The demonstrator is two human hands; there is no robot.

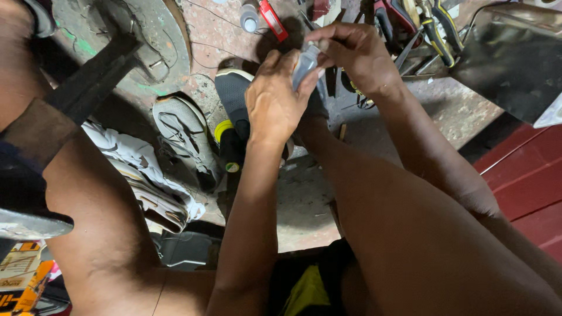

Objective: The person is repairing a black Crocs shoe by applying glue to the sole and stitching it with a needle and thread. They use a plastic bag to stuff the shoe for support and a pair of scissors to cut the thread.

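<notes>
Item, far left: a dark metal stand [99,70] on the worn floor [304,199], its round base flecked with green.

Item, left of centre: pale cloth [146,169] bunched beside my left knee, and a grey sports shoe [184,137] lying sole-side down against it.

Item, centre: a dark shoe with a yellow patch [233,111], just below my hands.

Item, centre: my left hand [275,102], forearm rising straight from my lap, fingers curled shut around the lower part of a small grey tube [305,65].

Item, right of centre: my right hand [354,52], wrist bent inward, fingertips pinched closed on the tube's top end. The tube sits between both hands, above the dark shoe. I judge the step in hand to be working the tube's tip or cap; the next move calls for a steady left grip while the right fingers twist or squeeze.

Item, far right: pliers and hand tools [421,29] in a tray, and a dark metal sheet [515,58].
</notes>
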